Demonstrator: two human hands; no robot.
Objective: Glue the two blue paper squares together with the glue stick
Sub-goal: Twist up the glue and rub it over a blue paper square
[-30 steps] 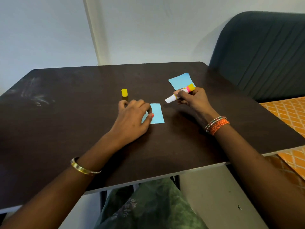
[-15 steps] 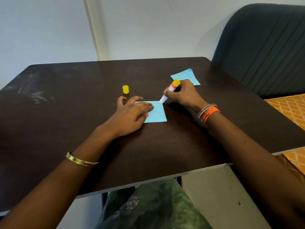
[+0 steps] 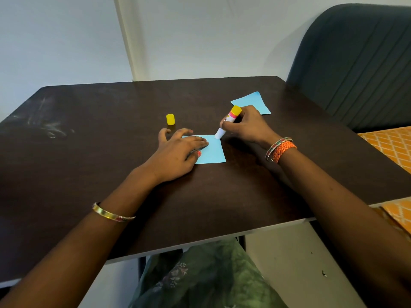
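A light blue paper square (image 3: 212,151) lies flat near the middle of the dark table (image 3: 89,156). My left hand (image 3: 178,153) presses on its left part with straight fingers. My right hand (image 3: 245,125) grips the glue stick (image 3: 226,125), tilted, with its white tip touching the square's far right corner. The stick's yellow end points up and away. The second blue square (image 3: 252,103) lies farther back on the right, partly hidden by my right hand. The yellow cap (image 3: 170,119) stands upright just beyond my left hand.
A dark green padded seat back (image 3: 355,63) rises at the right of the table. An orange patterned cushion (image 3: 387,145) lies beside the table's right edge. White smudges (image 3: 49,127) mark the table's far left. A pale wall stands behind.
My right hand has brought the glue stick from beside the far square down to the near square's far right corner. My left hand still holds the near square flat.
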